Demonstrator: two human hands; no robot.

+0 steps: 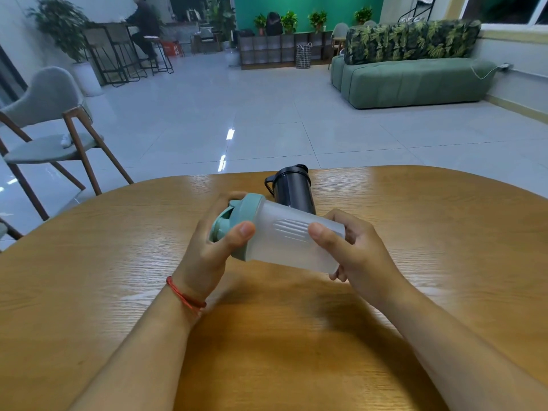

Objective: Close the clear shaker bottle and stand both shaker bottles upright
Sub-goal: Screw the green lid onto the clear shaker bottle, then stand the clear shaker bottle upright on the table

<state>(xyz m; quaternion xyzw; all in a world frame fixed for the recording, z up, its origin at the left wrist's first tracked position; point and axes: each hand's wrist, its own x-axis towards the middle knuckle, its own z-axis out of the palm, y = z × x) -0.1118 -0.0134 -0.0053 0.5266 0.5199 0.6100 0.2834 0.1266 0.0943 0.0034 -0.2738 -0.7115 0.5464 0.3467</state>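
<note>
A clear frosted shaker bottle (284, 238) with a mint-green lid (247, 223) is held on its side above the wooden table (118, 262), lid pointing left. My left hand (207, 247) grips the lid end, thumb on the lid's rim and fingers over the cap. Around the bottle's base my right hand (353, 250) is wrapped, thumb on the ribbed side. Behind it a dark shaker bottle (292, 188) with a black lid and loop stands upright on the table, its lower part hidden by the clear bottle.
The table's rounded far edge lies just beyond the dark bottle. A grey chair with wooden legs (50, 123) stands off the left side. A green sofa (415, 81) and a seated person (142, 25) are far across the tiled floor.
</note>
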